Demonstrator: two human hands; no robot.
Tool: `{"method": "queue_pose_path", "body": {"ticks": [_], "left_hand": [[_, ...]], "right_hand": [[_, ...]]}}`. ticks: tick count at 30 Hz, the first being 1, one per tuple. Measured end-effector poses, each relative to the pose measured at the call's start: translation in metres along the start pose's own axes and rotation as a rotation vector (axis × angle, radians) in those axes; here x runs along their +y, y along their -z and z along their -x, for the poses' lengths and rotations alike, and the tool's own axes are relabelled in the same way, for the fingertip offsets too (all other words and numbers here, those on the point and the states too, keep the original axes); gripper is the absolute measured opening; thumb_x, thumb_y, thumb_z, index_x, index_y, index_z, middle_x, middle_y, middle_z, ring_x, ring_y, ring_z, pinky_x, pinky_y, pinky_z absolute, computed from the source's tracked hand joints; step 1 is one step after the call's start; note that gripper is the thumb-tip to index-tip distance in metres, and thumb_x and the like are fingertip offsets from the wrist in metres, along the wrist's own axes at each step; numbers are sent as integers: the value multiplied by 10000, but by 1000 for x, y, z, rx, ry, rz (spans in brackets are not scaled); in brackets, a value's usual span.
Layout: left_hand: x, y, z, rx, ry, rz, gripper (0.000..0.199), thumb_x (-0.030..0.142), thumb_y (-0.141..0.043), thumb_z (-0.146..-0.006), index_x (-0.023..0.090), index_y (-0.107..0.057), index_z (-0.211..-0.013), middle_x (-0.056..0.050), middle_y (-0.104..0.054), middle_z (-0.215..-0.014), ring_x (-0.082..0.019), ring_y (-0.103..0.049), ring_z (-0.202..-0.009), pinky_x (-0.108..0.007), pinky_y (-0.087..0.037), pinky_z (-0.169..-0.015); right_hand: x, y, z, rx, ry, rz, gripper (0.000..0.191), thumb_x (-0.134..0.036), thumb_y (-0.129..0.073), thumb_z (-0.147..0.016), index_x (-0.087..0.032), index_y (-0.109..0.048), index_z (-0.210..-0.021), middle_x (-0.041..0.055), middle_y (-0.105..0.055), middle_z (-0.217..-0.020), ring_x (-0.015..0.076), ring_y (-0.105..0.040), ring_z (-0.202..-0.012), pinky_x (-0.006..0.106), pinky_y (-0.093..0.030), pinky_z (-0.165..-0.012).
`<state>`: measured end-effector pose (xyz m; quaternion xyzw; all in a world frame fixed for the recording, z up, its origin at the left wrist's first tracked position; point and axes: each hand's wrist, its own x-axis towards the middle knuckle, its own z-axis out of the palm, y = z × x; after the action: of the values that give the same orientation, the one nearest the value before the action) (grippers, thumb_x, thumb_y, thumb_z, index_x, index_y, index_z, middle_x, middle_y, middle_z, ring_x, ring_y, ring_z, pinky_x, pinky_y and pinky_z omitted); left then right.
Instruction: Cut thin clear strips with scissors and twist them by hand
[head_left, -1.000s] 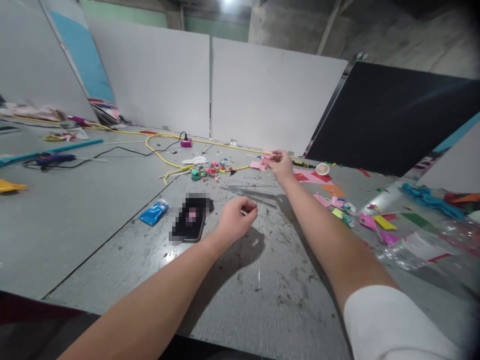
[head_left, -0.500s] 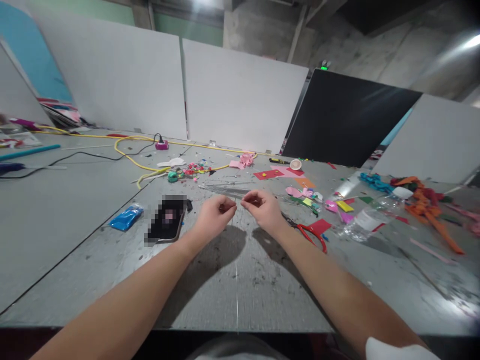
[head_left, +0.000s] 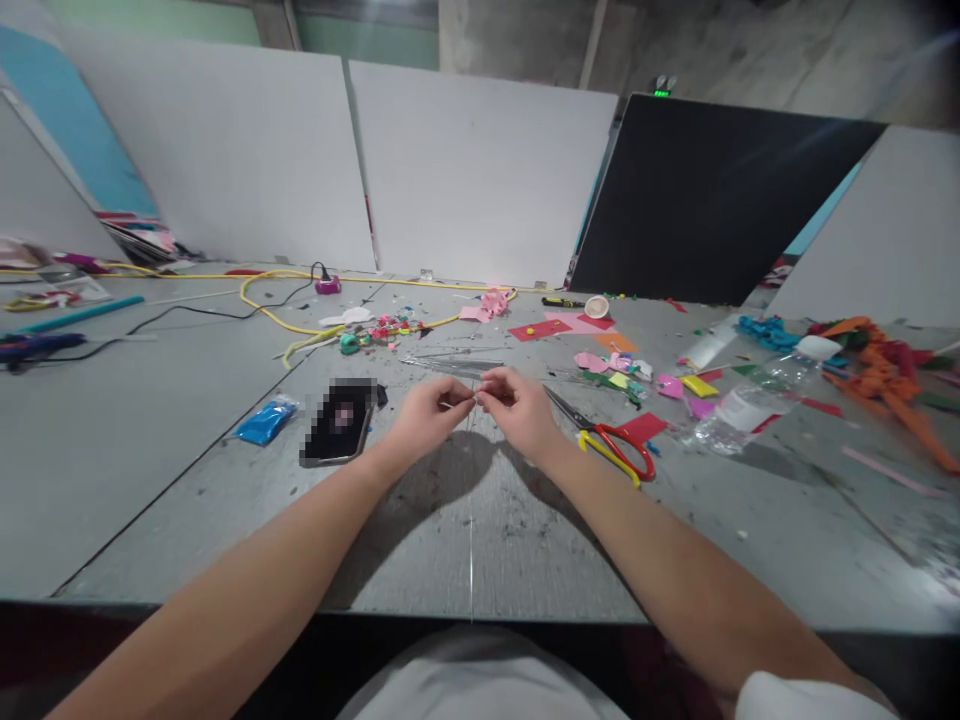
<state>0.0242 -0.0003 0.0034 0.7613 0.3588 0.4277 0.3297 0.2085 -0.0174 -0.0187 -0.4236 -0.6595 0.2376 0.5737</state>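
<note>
My left hand (head_left: 433,415) and my right hand (head_left: 517,408) meet over the middle of the grey table, fingertips almost touching. Both are closed in a pinch on a thin shiny wire (head_left: 472,560), which runs down from the fingers toward the table's front edge. The part between the fingertips is too fine to make out. Just beyond the hands lies a bundle of thin metal wires (head_left: 457,367). Beside my right forearm rest scissors (head_left: 626,450) with red and yellow handles, blades pointing toward the right hand.
Left of the hands lie a phone (head_left: 337,425) and a blue packet (head_left: 266,420). At right stands a tilted-looking clear bottle (head_left: 757,400) near orange scraps (head_left: 877,365). Coloured paper pieces (head_left: 540,330) and a yellow cable (head_left: 274,318) lie farther back, before white panels (head_left: 480,170).
My view has tipped down slightly, and more of the scissors shows, including the yellow handle. Both hands keep their pinch, with the fingertips a little closer together.
</note>
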Motion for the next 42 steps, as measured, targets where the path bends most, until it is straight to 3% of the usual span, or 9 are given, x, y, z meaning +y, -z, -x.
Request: {"method": "queue_pose_path", "body": {"ticks": [11,16,30,42], "left_hand": [[2,2,0,-49,29,-10,235,409,-725,-861,177,-730,-823,-48,-768,-800,-175,-673,-723,-285,-546,-673],[0,2,0,-38,39,13,246,426,-751,-844,182,-733,-824,-43,-757,-781,-174,-667,-702,-282,-524,-643],[-1,4,-3,15,10,8,225,406,-727,-831,182,-705,-833,-46,-737,-795,-187,-665,-738,-296,-524,-674],[-2,7,-4,-80,-2,13,235,400,-740,-802,183,-654,-778,-27,-682,-743,-150,-610,-671,-263,-497,-617]], "right_hand": [[1,-3,5,10,76,18,235,-258,-690,-852,-239,-704,-1087,58,-765,-956,193,-751,-831,345,-630,-768],[-2,-2,4,8,60,48,238,-263,-666,-871,-250,-727,-1101,53,-781,-937,208,-762,-859,366,-639,-800],[-10,-2,7,-68,145,42,361,-256,-657,-874,-232,-665,-1233,94,-762,-1113,184,-753,-821,365,-649,-806],[-16,2,7,-76,189,148,346,-258,-627,-901,-255,-671,-1243,78,-761,-1101,183,-720,-825,344,-632,-757]]}}
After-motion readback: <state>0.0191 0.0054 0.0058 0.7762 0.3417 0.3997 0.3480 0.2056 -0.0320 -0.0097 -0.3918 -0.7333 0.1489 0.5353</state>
